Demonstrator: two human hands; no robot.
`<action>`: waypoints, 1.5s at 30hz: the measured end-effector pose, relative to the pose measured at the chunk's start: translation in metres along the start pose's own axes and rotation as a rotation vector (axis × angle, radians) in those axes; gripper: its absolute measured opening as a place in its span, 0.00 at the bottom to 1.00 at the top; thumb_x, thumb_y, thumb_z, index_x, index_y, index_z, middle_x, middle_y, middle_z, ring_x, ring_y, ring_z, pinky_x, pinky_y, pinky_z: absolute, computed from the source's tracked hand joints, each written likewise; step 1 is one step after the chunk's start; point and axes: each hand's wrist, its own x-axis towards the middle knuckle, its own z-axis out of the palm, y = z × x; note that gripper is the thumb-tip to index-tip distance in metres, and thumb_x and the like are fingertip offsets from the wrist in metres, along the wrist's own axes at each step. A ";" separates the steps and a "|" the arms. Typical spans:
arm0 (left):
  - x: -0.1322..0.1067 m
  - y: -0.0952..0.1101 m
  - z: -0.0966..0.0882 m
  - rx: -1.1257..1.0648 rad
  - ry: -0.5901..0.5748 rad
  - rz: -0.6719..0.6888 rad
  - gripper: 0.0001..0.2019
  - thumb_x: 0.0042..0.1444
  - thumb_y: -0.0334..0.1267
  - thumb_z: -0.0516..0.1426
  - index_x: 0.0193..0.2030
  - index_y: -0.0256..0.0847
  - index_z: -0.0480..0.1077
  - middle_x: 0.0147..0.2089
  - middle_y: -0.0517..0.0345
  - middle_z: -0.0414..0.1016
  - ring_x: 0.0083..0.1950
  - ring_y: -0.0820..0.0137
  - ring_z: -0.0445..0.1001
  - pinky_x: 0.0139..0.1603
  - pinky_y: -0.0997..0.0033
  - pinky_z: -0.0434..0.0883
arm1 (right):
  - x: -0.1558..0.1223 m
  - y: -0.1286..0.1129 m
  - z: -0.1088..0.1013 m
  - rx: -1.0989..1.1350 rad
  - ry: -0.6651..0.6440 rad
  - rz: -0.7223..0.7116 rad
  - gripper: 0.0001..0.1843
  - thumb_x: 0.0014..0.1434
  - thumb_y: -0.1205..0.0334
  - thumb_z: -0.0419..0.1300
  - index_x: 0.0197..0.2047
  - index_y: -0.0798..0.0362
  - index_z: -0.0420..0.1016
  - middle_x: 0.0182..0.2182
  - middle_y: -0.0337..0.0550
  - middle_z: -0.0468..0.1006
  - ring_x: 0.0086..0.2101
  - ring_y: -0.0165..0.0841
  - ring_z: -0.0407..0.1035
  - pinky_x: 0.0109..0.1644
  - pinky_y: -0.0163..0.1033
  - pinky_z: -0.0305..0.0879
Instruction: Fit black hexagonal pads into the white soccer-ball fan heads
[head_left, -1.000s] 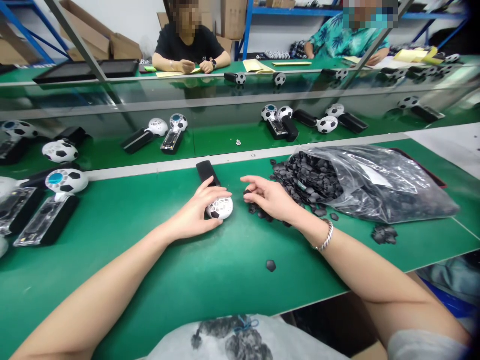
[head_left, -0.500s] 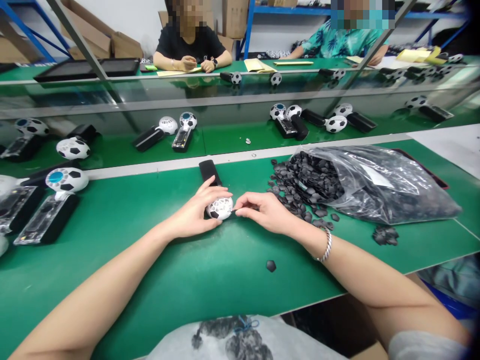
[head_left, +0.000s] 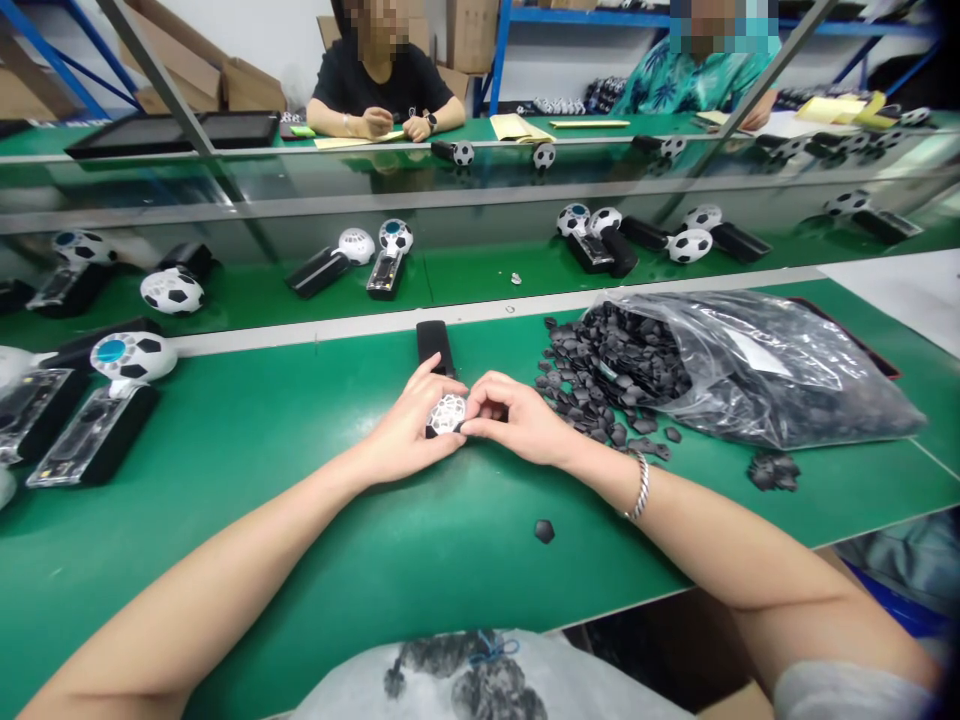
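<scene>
My left hand (head_left: pixel 409 425) is curled round a white soccer-ball head (head_left: pixel 448 412) with open cut-outs and some black patches. Its black handle (head_left: pixel 435 345) points away from me, behind my fingers. My right hand (head_left: pixel 517 418) pinches at the ball's right edge, where a small black piece shows by the fingertips; most of it is hidden. One loose black pentagon piece (head_left: pixel 544 531) lies on the green table in front of my right wrist. Beyond that wrist, a heap of black pieces (head_left: pixel 637 350) spills from a clear plastic bag (head_left: pixel 795 375).
Ball-headed units with clear-fronted handles (head_left: pixel 94 437) stand at the left. More units (head_left: pixel 390 255) lie on the green conveyor belt (head_left: pixel 457 285) past the pale edge strip. A small pile of black pieces (head_left: pixel 774 470) sits at the right. Two people sit across the line.
My right fingertips have closed in against the ball's right edge. Both hands and the ball have shifted slightly right. The units on the belt have moved to the right.
</scene>
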 end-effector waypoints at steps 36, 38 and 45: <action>-0.004 -0.017 -0.007 -0.131 -0.026 -0.046 0.29 0.49 0.47 0.63 0.55 0.41 0.59 0.58 0.49 0.58 0.67 0.56 0.35 0.66 0.45 0.45 | -0.008 0.000 -0.004 -0.256 0.025 -0.341 0.05 0.60 0.70 0.56 0.37 0.55 0.73 0.33 0.42 0.74 0.36 0.30 0.68 0.42 0.35 0.64; -0.004 -0.018 -0.006 -0.118 -0.029 -0.038 0.29 0.49 0.46 0.63 0.55 0.42 0.59 0.58 0.50 0.57 0.67 0.56 0.35 0.66 0.44 0.45 | -0.007 0.000 -0.003 -0.233 0.009 -0.318 0.04 0.59 0.70 0.57 0.36 0.54 0.73 0.33 0.41 0.75 0.36 0.30 0.68 0.42 0.34 0.64; -0.003 -0.016 -0.003 -0.078 -0.011 -0.015 0.27 0.50 0.42 0.63 0.55 0.41 0.58 0.58 0.49 0.58 0.67 0.55 0.35 0.65 0.43 0.46 | -0.007 -0.008 0.001 -0.197 0.037 -0.229 0.03 0.57 0.70 0.59 0.35 0.55 0.74 0.32 0.41 0.74 0.35 0.30 0.68 0.41 0.34 0.63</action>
